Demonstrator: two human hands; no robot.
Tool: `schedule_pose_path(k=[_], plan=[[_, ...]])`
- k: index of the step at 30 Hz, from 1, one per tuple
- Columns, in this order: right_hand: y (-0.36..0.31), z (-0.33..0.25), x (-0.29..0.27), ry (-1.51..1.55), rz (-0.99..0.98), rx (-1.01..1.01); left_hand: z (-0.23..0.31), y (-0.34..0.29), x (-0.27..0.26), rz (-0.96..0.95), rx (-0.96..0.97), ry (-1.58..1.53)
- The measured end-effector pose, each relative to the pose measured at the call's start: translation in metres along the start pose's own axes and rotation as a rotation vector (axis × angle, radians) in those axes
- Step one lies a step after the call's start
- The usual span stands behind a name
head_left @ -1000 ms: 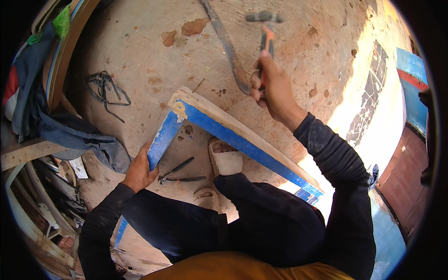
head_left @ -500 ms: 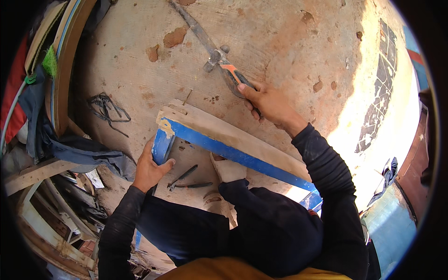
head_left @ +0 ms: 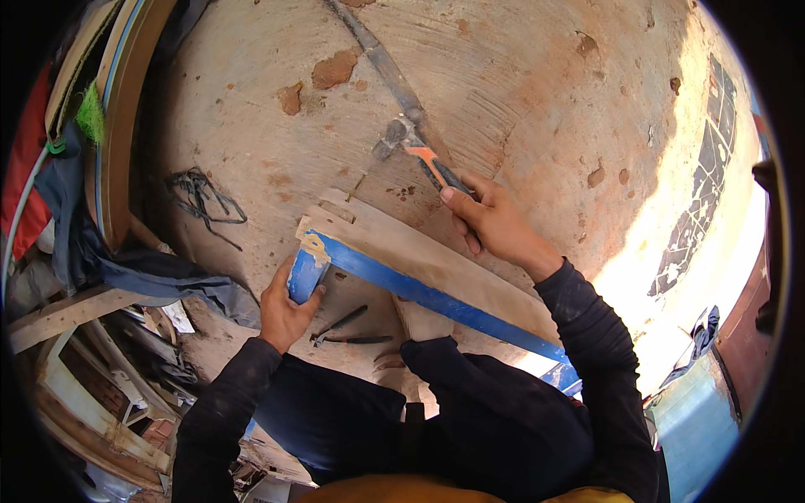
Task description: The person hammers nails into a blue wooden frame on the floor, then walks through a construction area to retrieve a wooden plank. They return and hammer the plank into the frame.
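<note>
On floor | R hand [head_left: 495, 225] grip closed w/ hammer [head_left: 419, 151] | L hand [head_left: 285, 306] grips blue frame [head_left: 394, 272]

black long sleeves, dark navy trousers, yellow top at btm edge.

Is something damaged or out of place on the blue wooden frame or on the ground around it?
Yes. The blue wooden frame has paint chipped off at its corner joint near the left hand. The concrete floor shows broken reddish patches, and pliers lie loose beside the knee.

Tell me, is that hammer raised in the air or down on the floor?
Down. The hammer head rests low near the concrete floor, gripped by the right hand; actual contact cannot be told.
</note>
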State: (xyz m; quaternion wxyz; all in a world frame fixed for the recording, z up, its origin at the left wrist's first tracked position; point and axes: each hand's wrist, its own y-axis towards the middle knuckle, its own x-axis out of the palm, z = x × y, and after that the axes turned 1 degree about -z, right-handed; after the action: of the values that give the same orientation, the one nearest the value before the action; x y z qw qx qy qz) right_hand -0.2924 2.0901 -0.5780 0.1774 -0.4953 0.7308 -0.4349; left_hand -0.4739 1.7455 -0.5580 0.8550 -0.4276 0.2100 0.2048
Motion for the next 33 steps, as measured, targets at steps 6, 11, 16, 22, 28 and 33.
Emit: schedule_pose_path(k=[6, 11, 16, 22, 28, 33], plan=[[0.007, -0.010, -0.005, 0.194, 0.392, -0.150, 0.001, 0.001, -0.003, -0.027, 0.056, -0.002], [0.003, -0.029, 0.010, -0.120, 0.153, 0.040, -0.002, 0.004, -0.007, -0.035, 0.066, 0.027], [0.026, -0.096, 0.027, -0.822, -0.115, -0.335, -0.007, 0.005, -0.010, -0.033, 0.136, 0.012], [0.054, -0.187, 0.112, -1.358, -0.383, -0.477, -0.008, -0.004, -0.026, -0.088, -0.008, 0.056], [0.055, -0.261, 0.220, -1.390, -0.409, -0.562, -0.014, -0.024, -0.055, -0.361, -0.203, 0.388], [0.064, -0.242, 0.287, -0.970, -0.098, -1.052, -0.025, -0.017, -0.045, -0.389, -0.176, 0.476]])
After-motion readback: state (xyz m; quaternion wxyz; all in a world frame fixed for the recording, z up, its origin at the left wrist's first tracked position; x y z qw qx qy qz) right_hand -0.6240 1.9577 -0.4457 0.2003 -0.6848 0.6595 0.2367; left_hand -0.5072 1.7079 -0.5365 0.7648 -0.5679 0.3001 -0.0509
